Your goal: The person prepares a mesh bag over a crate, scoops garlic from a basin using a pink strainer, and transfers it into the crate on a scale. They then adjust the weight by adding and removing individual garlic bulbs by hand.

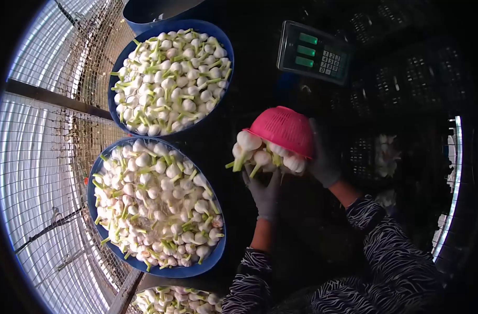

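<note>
A pink plastic basket (283, 128) is tipped over in front of me, its open side facing down toward my body. White garlic bulbs (249, 141) with short green stems crowd its mouth. My right hand (323, 163), in a grey glove, grips the basket's right side. Below the mouth, my gloved left hand (264, 194) is closed around the lower bulbs from underneath, its fingertips partly hidden by them. Left of my hands stands a blue tub (218, 254) heaped with garlic.
Another garlic-filled blue tub (226, 39) stands farther back, and more garlic (176, 301) shows at the bottom edge. A digital scale display (315, 52) with lit green readouts is at upper right. Dark crates (406, 68) line the right. Wire mesh (45, 141) runs along the left.
</note>
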The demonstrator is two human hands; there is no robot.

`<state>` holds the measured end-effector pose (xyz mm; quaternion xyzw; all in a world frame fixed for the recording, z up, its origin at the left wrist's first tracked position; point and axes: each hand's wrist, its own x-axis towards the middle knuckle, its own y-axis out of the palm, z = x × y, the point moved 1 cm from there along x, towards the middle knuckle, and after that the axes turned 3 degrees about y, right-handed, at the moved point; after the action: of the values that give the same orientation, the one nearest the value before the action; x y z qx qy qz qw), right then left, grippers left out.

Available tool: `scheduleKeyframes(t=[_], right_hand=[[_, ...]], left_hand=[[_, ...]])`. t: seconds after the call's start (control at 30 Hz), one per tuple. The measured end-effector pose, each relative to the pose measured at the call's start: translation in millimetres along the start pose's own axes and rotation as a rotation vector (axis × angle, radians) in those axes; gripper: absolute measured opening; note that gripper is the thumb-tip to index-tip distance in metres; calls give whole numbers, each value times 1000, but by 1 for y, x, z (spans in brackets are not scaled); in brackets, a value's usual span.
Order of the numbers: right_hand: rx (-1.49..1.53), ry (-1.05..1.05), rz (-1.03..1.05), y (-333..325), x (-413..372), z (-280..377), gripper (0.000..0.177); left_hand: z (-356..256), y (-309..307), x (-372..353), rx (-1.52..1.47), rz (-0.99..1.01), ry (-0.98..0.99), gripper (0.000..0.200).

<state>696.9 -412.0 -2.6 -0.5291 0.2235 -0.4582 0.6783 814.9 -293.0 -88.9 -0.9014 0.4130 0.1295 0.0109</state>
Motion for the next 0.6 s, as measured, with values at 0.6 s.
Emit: scheduleKeyframes(t=[0.6], right_hand=[[345, -315, 211, 90, 33, 201, 65]], left_hand=[[63, -349, -101, -688, -965, -388, 61]])
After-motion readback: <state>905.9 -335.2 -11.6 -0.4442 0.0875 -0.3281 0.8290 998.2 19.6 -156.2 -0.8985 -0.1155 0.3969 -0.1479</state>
